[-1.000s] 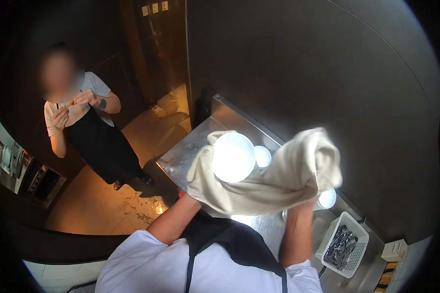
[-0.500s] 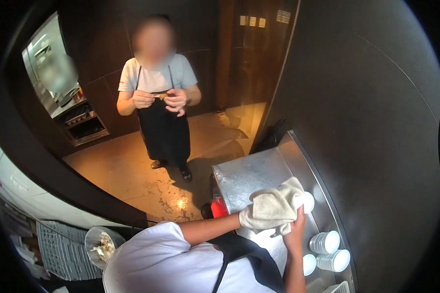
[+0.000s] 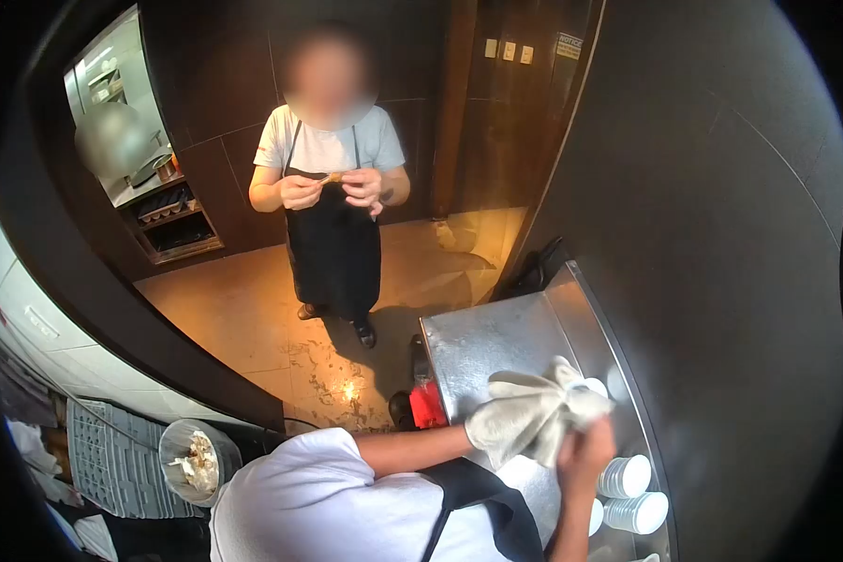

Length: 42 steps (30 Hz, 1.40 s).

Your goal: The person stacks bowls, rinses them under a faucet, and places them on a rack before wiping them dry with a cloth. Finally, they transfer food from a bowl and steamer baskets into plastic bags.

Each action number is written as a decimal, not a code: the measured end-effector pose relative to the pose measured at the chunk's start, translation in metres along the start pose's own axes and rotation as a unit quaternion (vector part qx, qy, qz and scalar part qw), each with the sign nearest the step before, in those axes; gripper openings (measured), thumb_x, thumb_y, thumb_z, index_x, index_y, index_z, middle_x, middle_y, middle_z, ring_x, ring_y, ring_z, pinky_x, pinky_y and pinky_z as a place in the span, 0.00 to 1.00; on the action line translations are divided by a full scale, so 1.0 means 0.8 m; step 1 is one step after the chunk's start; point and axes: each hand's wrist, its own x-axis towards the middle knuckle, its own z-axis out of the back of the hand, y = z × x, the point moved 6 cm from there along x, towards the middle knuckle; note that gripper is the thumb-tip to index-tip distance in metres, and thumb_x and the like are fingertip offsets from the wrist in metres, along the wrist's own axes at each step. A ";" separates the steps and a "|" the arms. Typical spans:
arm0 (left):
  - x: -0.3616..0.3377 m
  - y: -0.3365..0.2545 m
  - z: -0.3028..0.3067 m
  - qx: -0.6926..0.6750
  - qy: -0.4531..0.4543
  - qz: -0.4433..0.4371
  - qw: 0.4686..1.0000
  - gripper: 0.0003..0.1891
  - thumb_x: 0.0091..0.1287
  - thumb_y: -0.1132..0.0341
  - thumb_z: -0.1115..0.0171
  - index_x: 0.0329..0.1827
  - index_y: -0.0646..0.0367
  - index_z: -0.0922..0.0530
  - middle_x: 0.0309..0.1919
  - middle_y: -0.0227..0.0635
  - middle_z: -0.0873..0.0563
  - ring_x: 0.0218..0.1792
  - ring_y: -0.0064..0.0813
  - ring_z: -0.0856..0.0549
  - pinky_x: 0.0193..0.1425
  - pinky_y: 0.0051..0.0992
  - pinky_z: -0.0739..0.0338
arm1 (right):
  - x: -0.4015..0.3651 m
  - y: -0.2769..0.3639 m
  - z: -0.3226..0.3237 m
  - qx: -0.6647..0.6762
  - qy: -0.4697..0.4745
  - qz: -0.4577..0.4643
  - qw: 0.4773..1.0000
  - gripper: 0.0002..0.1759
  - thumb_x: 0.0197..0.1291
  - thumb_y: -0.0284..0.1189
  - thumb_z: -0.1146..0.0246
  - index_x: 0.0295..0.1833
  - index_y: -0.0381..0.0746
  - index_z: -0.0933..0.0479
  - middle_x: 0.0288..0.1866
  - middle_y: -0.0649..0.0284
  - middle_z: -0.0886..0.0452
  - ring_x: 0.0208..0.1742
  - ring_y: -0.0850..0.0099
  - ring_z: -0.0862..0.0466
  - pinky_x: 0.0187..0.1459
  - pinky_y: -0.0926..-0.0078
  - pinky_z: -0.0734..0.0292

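A pale cloth (image 3: 525, 417) is draped over my left hand, hiding its fingers; only my left forearm (image 3: 412, 452) shows, reaching in from the left. Against the cloth's right side is a small white bowl (image 3: 585, 405), blurred by motion. My right hand (image 3: 585, 454) is closed at the bowl's lower edge, its fingers partly smeared. Both hands are above a metal counter (image 3: 482, 342). Just beyond the bowl, another white rounded thing (image 3: 595, 385) shows in part.
Stacked white bowls (image 3: 632, 510) lie on their sides by the counter's right edge. Facing me stands a person (image 3: 332, 215) in a dark apron, holding something small. At left are a clear tub of scraps (image 3: 197, 459) and grey crates (image 3: 112, 464). A red object (image 3: 428, 405) sits beside the counter.
My right hand has shifted slightly right and turned with the bowl against the cloth. The cloth is now bunched differently, with folds sticking up. The whole view has shifted a little.
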 end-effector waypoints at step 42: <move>0.119 -0.002 -0.059 0.662 -0.145 -0.105 0.728 0.09 0.65 0.66 0.47 0.35 0.60 0.20 0.28 0.47 0.18 0.34 0.42 0.16 0.39 0.44 0.25 | -0.217 -0.084 -0.076 0.539 -0.071 -0.516 0.662 0.24 0.76 0.42 0.45 0.66 0.36 0.25 0.52 0.63 0.16 0.50 0.73 0.17 0.55 0.72 0.22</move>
